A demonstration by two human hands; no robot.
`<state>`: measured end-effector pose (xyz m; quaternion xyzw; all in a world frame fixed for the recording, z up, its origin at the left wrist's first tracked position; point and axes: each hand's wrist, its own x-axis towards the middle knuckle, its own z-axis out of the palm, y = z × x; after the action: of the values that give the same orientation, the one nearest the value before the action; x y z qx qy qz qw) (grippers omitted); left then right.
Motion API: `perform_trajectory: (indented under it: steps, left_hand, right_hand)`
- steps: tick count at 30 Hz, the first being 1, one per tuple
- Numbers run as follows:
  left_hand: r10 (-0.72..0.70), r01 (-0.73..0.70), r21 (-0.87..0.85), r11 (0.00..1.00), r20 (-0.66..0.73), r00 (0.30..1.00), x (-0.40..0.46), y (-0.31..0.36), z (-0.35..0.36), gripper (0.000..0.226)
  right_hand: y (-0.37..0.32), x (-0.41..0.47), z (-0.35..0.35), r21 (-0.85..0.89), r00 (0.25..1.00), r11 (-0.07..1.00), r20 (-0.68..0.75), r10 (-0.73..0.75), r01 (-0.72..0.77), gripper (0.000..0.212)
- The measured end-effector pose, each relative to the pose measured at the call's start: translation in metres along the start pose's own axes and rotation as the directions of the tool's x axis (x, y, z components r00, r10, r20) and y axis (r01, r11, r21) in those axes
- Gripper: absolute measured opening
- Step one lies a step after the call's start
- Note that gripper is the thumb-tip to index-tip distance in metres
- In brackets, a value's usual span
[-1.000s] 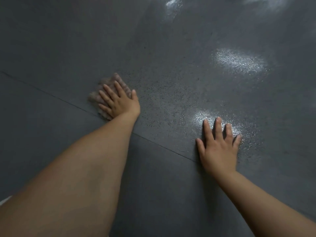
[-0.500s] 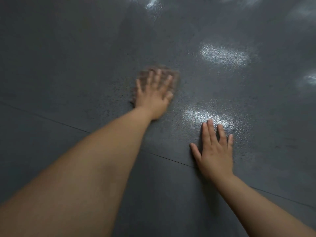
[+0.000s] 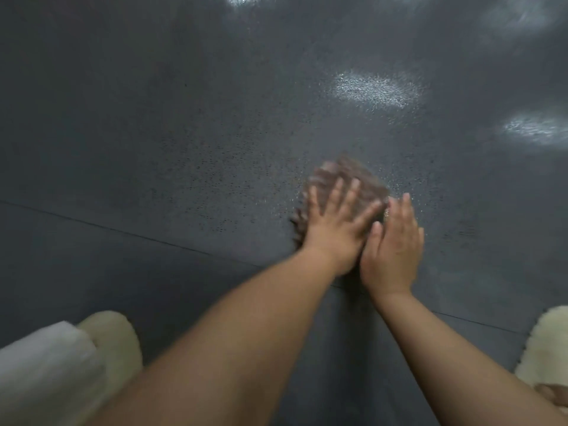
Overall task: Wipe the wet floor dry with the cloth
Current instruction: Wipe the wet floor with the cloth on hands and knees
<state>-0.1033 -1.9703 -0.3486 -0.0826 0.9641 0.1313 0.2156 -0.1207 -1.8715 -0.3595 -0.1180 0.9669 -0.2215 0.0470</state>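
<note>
A brownish cloth (image 3: 362,182), blurred by motion, lies flat on the dark grey floor (image 3: 190,142) near the middle of the view. My left hand (image 3: 336,222) presses on it with straight, spread fingers and covers its near half. My right hand (image 3: 395,244) rests flat on the floor right beside the left hand, its fingertips close to the cloth's right edge. Small water droplets speckle the floor around the cloth.
Shiny wet patches (image 3: 375,89) reflect light beyond the cloth and another wet patch (image 3: 534,129) at the far right. A floor seam (image 3: 123,232) runs diagonally under my arms. Fluffy cream slippers show at the lower left (image 3: 113,339) and lower right (image 3: 550,345).
My left hand has swept the cloth from the left across to the right, ending beside my right hand. The view tilted down, bringing the slippers into sight.
</note>
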Motion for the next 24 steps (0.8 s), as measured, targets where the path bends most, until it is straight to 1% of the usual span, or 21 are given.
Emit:
perform_trajectory:
  steps: [1, 2, 3, 5, 6, 8, 10, 12, 14, 15, 17, 19, 20, 21, 22, 23, 24]
  left_hand:
    - [0.043, -0.043, 0.016, 0.999, 0.019, 0.999, -0.006, 0.010, 0.005, 0.056]
    - [0.052, -0.053, 0.032, 0.998, 0.021, 0.998, -0.009, 0.012, 0.008, 0.056]
    - [0.052, -0.052, 0.048, 0.997, 0.010, 0.999, -0.011, 0.007, 0.009, 0.056]
    - [0.031, -0.029, 0.088, 0.996, -0.015, 0.999, -0.013, -0.014, 0.007, 0.057]
    - [-0.007, 0.009, 0.101, 0.995, -0.027, 1.000, -0.015, -0.026, 0.006, 0.057]
    - [-0.151, 0.154, 0.073, 0.985, -0.041, 0.988, -0.026, -0.056, 0.005, 0.058]
    - [-0.333, 0.334, 0.005, 0.942, -0.079, 0.940, -0.041, -0.089, 0.007, 0.058]
    - [-0.522, 0.518, -0.059, 0.853, -0.106, 0.846, -0.060, -0.125, 0.011, 0.059]
    - [-0.696, 0.680, -0.155, 0.717, -0.089, 0.713, -0.082, -0.158, 0.016, 0.059]
    - [-0.770, 0.743, -0.220, 0.632, -0.066, 0.635, -0.092, -0.168, 0.018, 0.059]
    - [-0.888, 0.829, -0.351, 0.436, -0.019, 0.459, -0.107, -0.175, 0.022, 0.059]
    - [-0.959, 0.857, -0.454, 0.244, 0.017, 0.282, -0.111, -0.161, 0.030, 0.057]
    - [-0.974, 0.859, -0.479, 0.182, 0.032, 0.224, -0.110, -0.146, 0.034, 0.057]
    - [-0.978, 0.857, -0.489, 0.162, 0.039, 0.207, -0.108, -0.125, 0.037, 0.058]
    - [-0.972, 0.857, -0.479, 0.190, 0.029, 0.232, -0.104, -0.101, 0.042, 0.059]
    - [-0.950, 0.847, -0.453, 0.278, 0.003, 0.313, -0.101, -0.073, 0.049, 0.061]
    - [-0.897, 0.806, -0.417, 0.419, -0.056, 0.438, -0.100, -0.045, 0.056, 0.061]
  right_hand:
    - [0.005, 0.000, -0.004, -0.015, 0.998, 0.998, 0.018, 0.062, -0.062, 0.057]
    - [0.009, -0.001, -0.007, -0.039, 0.994, 0.995, 0.040, 0.097, -0.096, 0.058]
    - [0.012, -0.003, -0.008, -0.062, 0.993, 0.993, 0.060, 0.101, -0.098, 0.060]
    - [0.012, -0.010, -0.010, -0.109, 0.993, 0.993, 0.099, 0.062, -0.051, 0.062]
    - [0.010, -0.014, -0.010, -0.129, 0.992, 0.991, 0.125, 0.032, -0.016, 0.064]
    - [0.005, -0.022, -0.008, -0.173, 0.981, 0.982, 0.191, -0.040, 0.073, 0.064]
    - [0.001, -0.031, -0.006, -0.219, 0.962, 0.965, 0.260, -0.084, 0.144, 0.058]
    - [-0.002, -0.040, -0.005, -0.236, 0.958, 0.957, 0.268, -0.102, 0.168, 0.050]
    - [-0.004, -0.047, -0.007, -0.243, 0.962, 0.961, 0.264, -0.067, 0.133, 0.043]
    - [-0.003, -0.050, -0.009, -0.251, 0.960, 0.962, 0.277, -0.036, 0.109, 0.044]
    - [0.001, -0.055, -0.014, -0.279, 0.955, 0.957, 0.298, 0.003, 0.085, 0.047]
    - [0.005, -0.059, -0.018, -0.292, 0.950, 0.955, 0.309, 0.036, 0.059, 0.048]
    - [0.009, -0.061, -0.021, -0.301, 0.949, 0.953, 0.310, 0.064, 0.034, 0.048]
    - [0.013, -0.063, -0.023, -0.314, 0.946, 0.949, 0.310, 0.094, 0.009, 0.048]
    - [0.017, -0.065, -0.025, -0.325, 0.944, 0.946, 0.307, 0.121, -0.015, 0.048]
    - [0.021, -0.067, -0.026, -0.328, 0.942, 0.944, 0.303, 0.144, -0.039, 0.048]
    - [0.025, -0.069, -0.027, -0.324, 0.941, 0.944, 0.299, 0.159, -0.057, 0.049]
